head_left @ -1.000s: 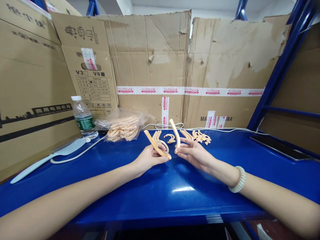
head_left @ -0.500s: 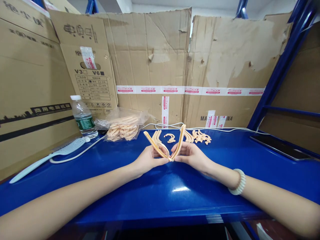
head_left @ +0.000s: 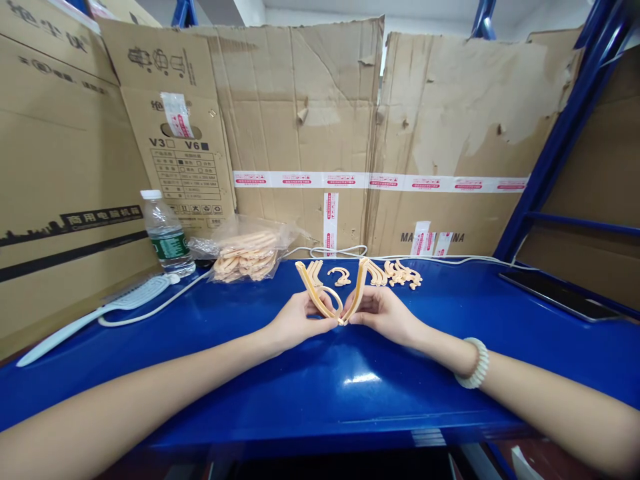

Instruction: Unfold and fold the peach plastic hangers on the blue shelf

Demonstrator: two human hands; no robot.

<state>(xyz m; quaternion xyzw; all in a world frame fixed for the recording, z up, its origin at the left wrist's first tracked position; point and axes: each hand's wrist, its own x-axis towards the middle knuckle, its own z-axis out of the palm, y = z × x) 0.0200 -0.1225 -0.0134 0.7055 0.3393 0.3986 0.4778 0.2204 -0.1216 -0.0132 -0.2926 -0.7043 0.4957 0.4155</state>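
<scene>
Bright light from above leaves white glare on the glossy blue tabletop [head_left: 300, 407] and faint shadow below the bare left hand [head_left: 297, 321] and bare right hand [head_left: 387, 317]; wide-lens distortion stretches the edges, and small print on the brown cardboard panel [head_left: 187, 160] blurs

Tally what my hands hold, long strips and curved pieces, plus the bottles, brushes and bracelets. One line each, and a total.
Long strips: 2 (1 in the left hand, 1 in the right hand)
Curved piece: 1
Bottle: 1
Brush: 1
Bracelet: 1
Total: 6
</scene>
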